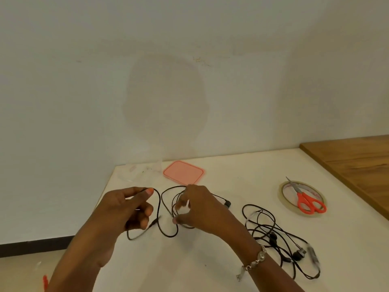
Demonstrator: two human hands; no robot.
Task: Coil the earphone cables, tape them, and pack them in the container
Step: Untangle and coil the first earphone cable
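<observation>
A black earphone cable [161, 209] hangs in loose loops between my two hands above the white table [242, 175]. My left hand [128, 209] pinches one stretch of it between thumb and forefinger, with the plug end dangling below. My right hand [197, 207] grips the loops near its earbuds [227, 203]. A tangled pile of more black earphones [280, 239] lies on the table to the right of my right wrist. A clear container [139, 171] stands at the table's far left corner, hard to make out, with its pink lid [183, 172] lying flat beside it.
A roll of clear tape [303, 196] lies at the right with orange-handled scissors [307, 201] resting across it. A wooden surface [357, 163] borders the table on the right. A white wall rises directly behind. The table's left edge drops to the floor.
</observation>
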